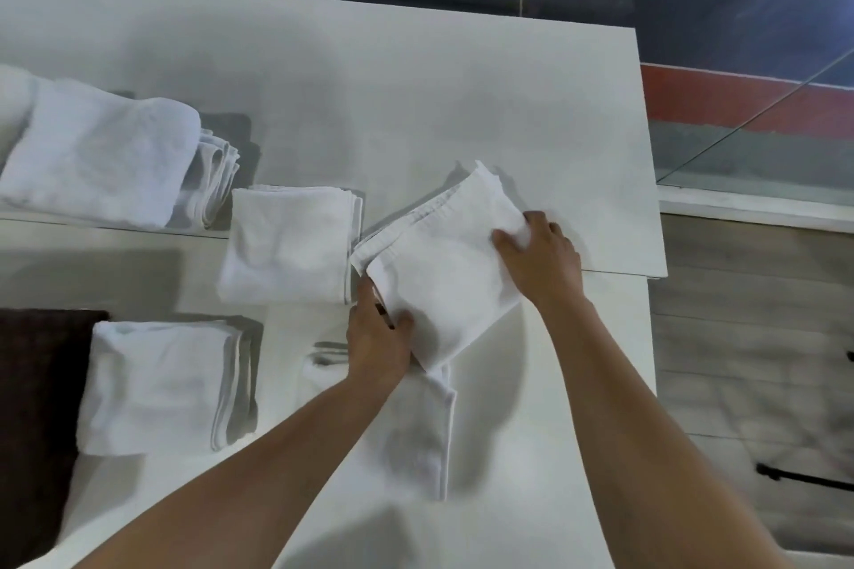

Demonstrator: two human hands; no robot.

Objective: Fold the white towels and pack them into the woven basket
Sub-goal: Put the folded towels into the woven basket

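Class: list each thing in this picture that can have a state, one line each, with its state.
Held towel: folded, gripped by both hands.
Left hand: grips its near corner.
Right hand: grips its far corner.
Middle towel: folded, lying flat.
Near-left towel: folded, lying flat.
Far-left towels: folded, piled together.
Long towel: flat, partly under the held one.

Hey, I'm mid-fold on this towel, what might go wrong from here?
The towel gripped by your left hand and right hand has hemmed edges fanning apart, so the fold may end uneven. Its lower corner overlaps a flat towel; lifting might drag that. The neighbouring folded towel sits close and could get nudged.
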